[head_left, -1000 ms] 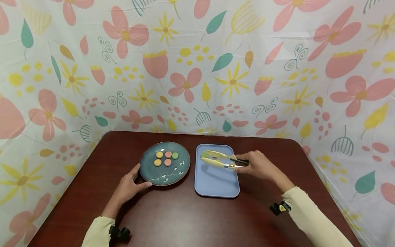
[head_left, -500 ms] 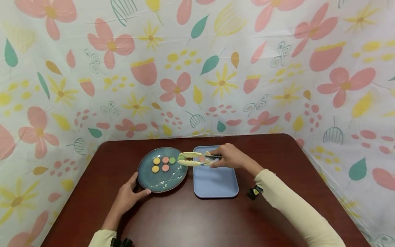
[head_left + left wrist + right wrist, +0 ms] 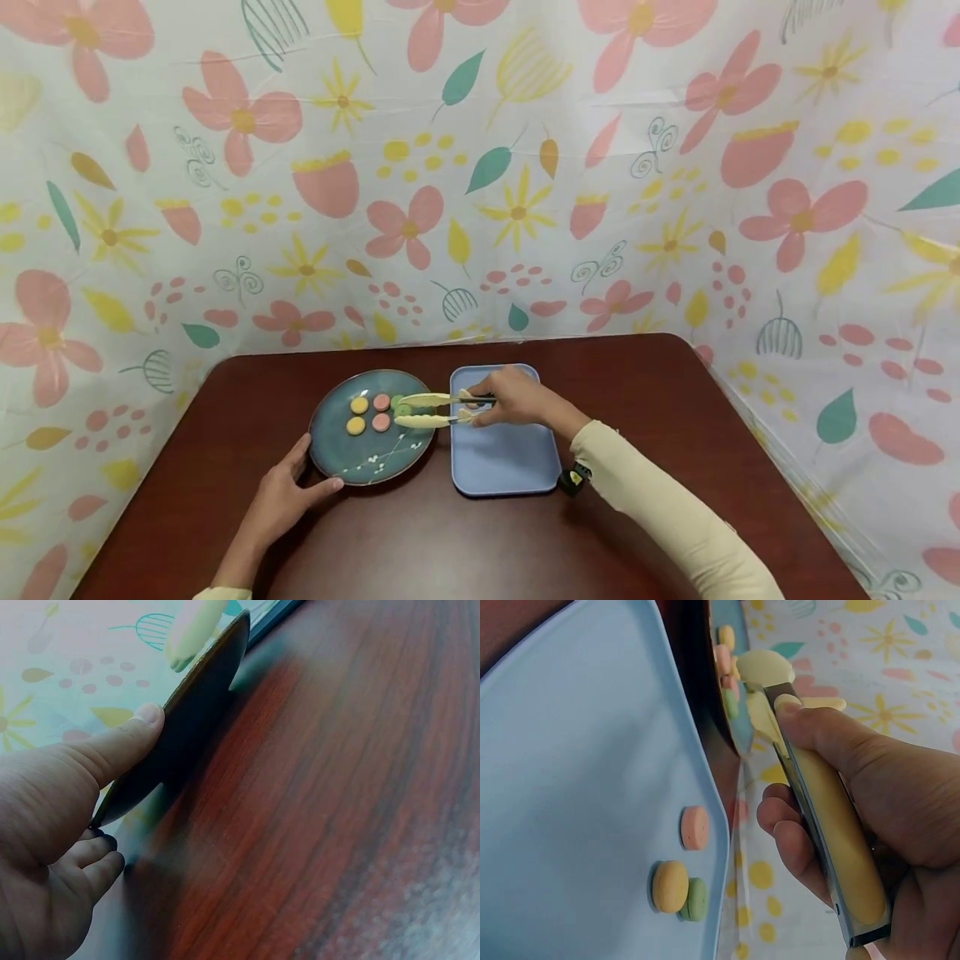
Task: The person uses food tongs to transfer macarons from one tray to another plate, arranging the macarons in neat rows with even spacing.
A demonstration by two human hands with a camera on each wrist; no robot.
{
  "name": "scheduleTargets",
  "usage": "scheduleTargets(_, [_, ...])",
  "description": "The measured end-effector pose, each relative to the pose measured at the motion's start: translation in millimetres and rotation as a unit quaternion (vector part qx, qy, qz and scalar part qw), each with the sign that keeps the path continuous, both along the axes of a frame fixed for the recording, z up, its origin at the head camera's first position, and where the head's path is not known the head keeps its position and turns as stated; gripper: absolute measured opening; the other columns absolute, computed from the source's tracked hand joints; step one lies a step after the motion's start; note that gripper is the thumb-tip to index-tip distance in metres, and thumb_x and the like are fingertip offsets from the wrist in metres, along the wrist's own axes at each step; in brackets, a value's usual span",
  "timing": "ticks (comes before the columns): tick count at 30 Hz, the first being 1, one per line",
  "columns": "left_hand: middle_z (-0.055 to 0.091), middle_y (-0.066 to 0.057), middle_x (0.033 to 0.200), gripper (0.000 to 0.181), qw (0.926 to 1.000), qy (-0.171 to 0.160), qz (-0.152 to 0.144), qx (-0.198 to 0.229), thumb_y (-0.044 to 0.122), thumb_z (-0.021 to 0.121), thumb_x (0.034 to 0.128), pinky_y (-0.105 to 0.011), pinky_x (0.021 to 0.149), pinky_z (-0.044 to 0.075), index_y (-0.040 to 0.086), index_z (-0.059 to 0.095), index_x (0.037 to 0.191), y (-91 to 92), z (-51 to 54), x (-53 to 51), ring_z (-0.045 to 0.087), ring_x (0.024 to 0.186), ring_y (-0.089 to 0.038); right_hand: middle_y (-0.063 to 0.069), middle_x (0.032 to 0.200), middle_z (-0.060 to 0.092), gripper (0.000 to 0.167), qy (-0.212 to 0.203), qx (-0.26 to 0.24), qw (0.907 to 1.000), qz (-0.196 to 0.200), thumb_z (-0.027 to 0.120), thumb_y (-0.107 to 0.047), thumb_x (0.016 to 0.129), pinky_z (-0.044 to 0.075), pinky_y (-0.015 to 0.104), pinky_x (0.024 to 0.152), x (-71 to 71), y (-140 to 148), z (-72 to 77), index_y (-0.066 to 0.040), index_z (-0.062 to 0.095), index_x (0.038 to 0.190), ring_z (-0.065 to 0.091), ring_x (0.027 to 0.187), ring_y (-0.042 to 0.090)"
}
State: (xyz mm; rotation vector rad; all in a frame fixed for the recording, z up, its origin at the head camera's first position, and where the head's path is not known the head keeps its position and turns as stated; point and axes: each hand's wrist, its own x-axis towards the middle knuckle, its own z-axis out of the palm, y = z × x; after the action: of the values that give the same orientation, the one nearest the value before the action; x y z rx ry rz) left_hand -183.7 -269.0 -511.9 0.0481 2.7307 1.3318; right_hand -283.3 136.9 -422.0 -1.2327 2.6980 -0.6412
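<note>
My left hand (image 3: pixel 279 504) holds the near left rim of a round blue-green plate (image 3: pixel 337 462), thumb and fingers spread along the edge. On it lie yellow macarons (image 3: pixel 356 426), pink macarons (image 3: pixel 381 422) and a green macaron (image 3: pixel 397 402). In my right hand (image 3: pixel 513 396) is a pair of tongs (image 3: pixel 427 422) with cream-coloured tips, reaching over the plate's right side. Another green macaron (image 3: pixel 403 411) is between the tong tips, partly hidden. The right wrist view shows my thumb and fingers gripping the tongs' metal handle (image 3: pixel 832 832).
Right of the plate stands a light blue tray (image 3: pixel 504 467). At its far end are a pink macaron (image 3: pixel 694 828), a yellow macaron (image 3: pixel 670 886) and a green macaron (image 3: pixel 696 900). Flowered cloth (image 3: pixel 408 225) hangs behind the brown table (image 3: pixel 420 542).
My right hand has carried the tongs and a green macaron left from above the tray to over the plate. The left hand stays at the plate's rim. The head view has shifted slightly.
</note>
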Motion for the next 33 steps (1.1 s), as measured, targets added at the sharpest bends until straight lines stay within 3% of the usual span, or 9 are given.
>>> scheduleTargets(3, [0.02,-0.029,0.165,0.116,0.9998,0.018,-0.011,0.003,0.05,0.082,0.0837,-0.053,0.113,0.04,-0.003,0.015,0.162,-1.1,2.8,-3.2,0.031,0.148,-0.044,0.009,0.095,0.078,0.049,0.001,-0.001,0.9998,-0.021,0.086,-0.029,0.085,0.03,0.02,0.05,0.5,-2.6,0.6,-0.006,0.073,0.126,0.023,0.047,0.004])
scheduleTargets(8, [0.02,-0.029,0.165,0.116,0.9985,0.049,-0.024,0.0,0.05,0.083,0.0834,-0.053,0.112,0.04,-0.004,0.016,0.162,0.1,6.3,-11.8,0.031,0.147,-0.045,-0.004,0.066,0.064,0.047,0.009,0.009,0.9993,-0.036,0.086,-0.029,0.085,0.027,0.02,0.046,-4.1,-2.9,4.7,-0.008,0.074,0.126,0.022,0.044,0.005])
scheduleTargets(12, [0.021,-0.029,0.165,0.116,0.998,0.059,-0.022,-0.007,0.049,0.083,0.0832,-0.053,0.112,0.041,-0.004,0.016,0.162,1.0,6.6,-13.1,0.032,0.147,-0.045,-0.008,0.074,0.069,0.044,0.016,0.019,0.9993,-0.029,0.085,-0.029,0.085,0.03,0.019,0.047,-8.0,-4.4,5.1,-0.01,0.076,0.124,0.028,0.046,0.003])
scheduleTargets(18, [0.022,-0.029,0.164,0.114,0.9977,0.066,-0.016,-0.005,0.046,0.084,0.0833,-0.055,0.112,0.039,-0.005,0.018,0.161,1.6,5.4,-8.8,0.032,0.147,-0.046,0.003,0.092,0.078,0.043,0.022,0.026,0.999,-0.028,0.087,-0.029,0.084,0.033,0.019,0.049,-8.3,-8.1,2.5,-0.011,0.077,0.123,0.033,0.049,0.003])
scheduleTargets(25, [0.02,-0.028,0.165,0.114,0.9987,0.051,-0.009,0.004,0.046,0.084,0.0836,-0.055,0.114,0.038,-0.005,0.017,0.161,-0.2,0.4,-2.4,0.03,0.148,-0.045,-0.009,0.072,0.066,0.025,0.029,0.015,0.9994,-0.013,0.086,-0.03,0.084,0.031,0.019,0.047,-5.1,-10.5,2.5,-0.012,0.08,0.101,0.032,0.048,0.002])
scheduleTargets(30, [0.021,-0.028,0.165,0.114,0.9987,0.05,-0.002,0.007,0.047,0.084,0.0832,-0.055,0.114,0.039,-0.005,0.018,0.161,0.1,-4.9,1.8,0.031,0.148,-0.044,-0.008,0.057,0.054,0.04,0.025,0.013,0.9993,-0.024,0.086,-0.034,0.084,0.026,0.02,0.048,-0.6,-0.8,11.0,-0.008,0.079,0.114,0.025,0.047,0.003])
scheduleTargets(33, [0.021,-0.029,0.165,0.114,0.9987,0.05,-0.001,0.008,0.047,0.083,0.0838,-0.056,0.114,0.039,-0.006,0.018,0.161,-0.2,-7.8,5.5,0.031,0.147,-0.045,-0.009,0.053,0.054,0.055,0.016,0.012,0.9987,-0.046,0.087,-0.037,0.083,0.026,0.021,0.047,2.5,11.5,17.6,-0.007,0.073,0.127,0.024,0.046,0.004])
